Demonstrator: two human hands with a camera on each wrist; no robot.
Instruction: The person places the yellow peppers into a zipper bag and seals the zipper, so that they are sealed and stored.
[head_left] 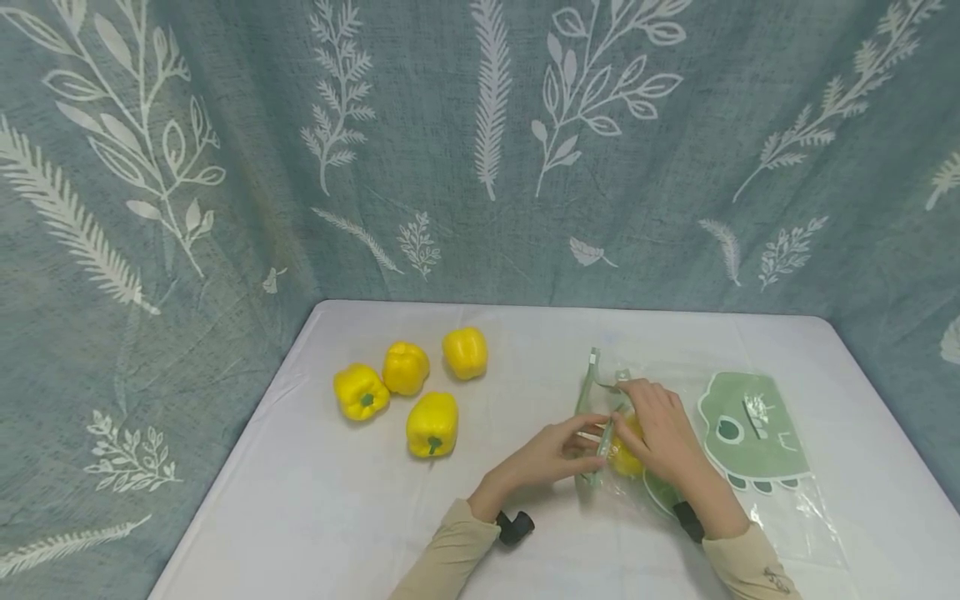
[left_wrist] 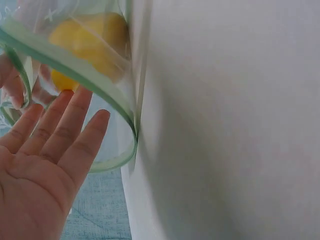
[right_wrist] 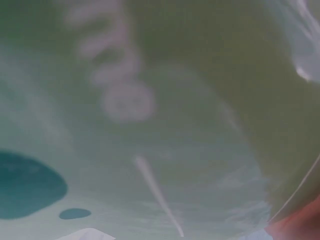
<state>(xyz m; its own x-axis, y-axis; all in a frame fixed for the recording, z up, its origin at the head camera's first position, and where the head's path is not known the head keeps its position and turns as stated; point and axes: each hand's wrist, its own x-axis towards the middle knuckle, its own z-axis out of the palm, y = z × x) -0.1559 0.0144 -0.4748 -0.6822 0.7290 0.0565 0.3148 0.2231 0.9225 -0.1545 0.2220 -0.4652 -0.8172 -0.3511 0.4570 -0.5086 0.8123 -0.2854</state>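
Note:
A clear zip bag (head_left: 817, 508) with a green dinosaur print lies on the right of the table, its green-edged mouth facing left. Just inside that mouth is a yellow bell pepper (head_left: 627, 448), seen through the plastic; in the left wrist view the pepper (left_wrist: 92, 42) sits beyond the green rim (left_wrist: 112, 97). My left hand (head_left: 558, 450) is at the mouth, its fingers (left_wrist: 65, 130) stretched out towards the pepper; whether they touch it is unclear. My right hand (head_left: 660, 429) grips the bag near its upper rim. Green print fills the right wrist view.
Several more yellow bell peppers, such as the nearest pepper (head_left: 432, 425) and the farthest pepper (head_left: 465, 352), stand loose on the white table (head_left: 300, 500) to the left. A patterned curtain (head_left: 450, 167) hangs behind the table.

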